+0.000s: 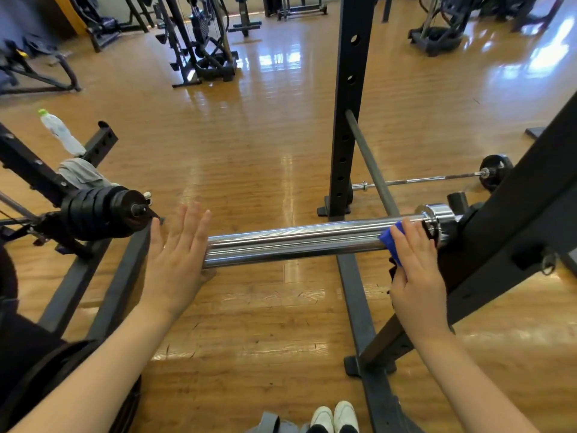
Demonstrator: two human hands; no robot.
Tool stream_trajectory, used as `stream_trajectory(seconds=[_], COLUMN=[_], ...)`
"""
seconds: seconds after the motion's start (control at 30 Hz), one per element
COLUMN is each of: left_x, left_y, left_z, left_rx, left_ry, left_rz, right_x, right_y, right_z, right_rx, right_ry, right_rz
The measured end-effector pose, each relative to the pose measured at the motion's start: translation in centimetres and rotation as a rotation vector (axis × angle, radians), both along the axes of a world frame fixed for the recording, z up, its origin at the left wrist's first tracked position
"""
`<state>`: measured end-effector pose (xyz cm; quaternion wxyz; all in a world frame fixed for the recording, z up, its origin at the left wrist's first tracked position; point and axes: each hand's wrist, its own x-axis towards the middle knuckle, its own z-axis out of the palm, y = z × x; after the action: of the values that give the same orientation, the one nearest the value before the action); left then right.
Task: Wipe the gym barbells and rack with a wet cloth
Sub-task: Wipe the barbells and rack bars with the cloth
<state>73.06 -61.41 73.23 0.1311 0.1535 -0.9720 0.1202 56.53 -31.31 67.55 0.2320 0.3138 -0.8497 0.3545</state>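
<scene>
My right hand (416,270) curled over the blue cloth (392,243), pressing it on the chrome barbell sleeve (293,242) beside its collar. The sleeve's long axis ran leftward to my left hand (178,245), fingers spread flat against its free end.

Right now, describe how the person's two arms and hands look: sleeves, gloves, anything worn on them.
Both forearms are bare up to the frame's lower edge; no sleeve shows on either. The left hand and the right hand wear no gloves. No watch, bracelet or ring is visible on the wrists or fingers that show. Below, between the arms, a pair of white shoes is visible.
</scene>
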Motion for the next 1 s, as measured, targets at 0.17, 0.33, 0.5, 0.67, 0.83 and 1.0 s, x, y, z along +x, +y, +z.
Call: stream_trajectory(seconds=[0.17, 0.33, 0.5, 0.67, 0.83, 1.0], left_x=[0.2, 0.8, 0.1, -1.1, -1.4, -1.2], left_y=[0.6, 1.9, 1.8, 0.6, 0.2, 0.2], left_z=[-0.9, -2.4, -2.5, -1.4, -0.7, -1.0], left_rx=[-0.005, 0.047, 0.040, -0.002, 0.005, 0.004], left_ry=[0.096, 0.129, 0.139, 0.125, 0.109, 0.118], left_rz=[0.054, 0.073, 0.098, 0.054, 0.018, 0.019], right_x=[-0.5, -0.4, 0.5, 2.2, -0.7, 1.3], right_y=[-1.2, -1.3, -0.3, 0.3, -2.0, -0.8], right_z=[1.5, 2.2, 0.7, -0.2, 1.9, -0.5], right_rx=[-0.064, -0.075, -0.047, -0.095, -0.045, -0.037], right_ry=[-0.085, -0.135, -0.084, -0.111, -0.022, 0.001], right_rz=[-0.053, -0.046, -0.015, -0.010, -0.072, -0.103])
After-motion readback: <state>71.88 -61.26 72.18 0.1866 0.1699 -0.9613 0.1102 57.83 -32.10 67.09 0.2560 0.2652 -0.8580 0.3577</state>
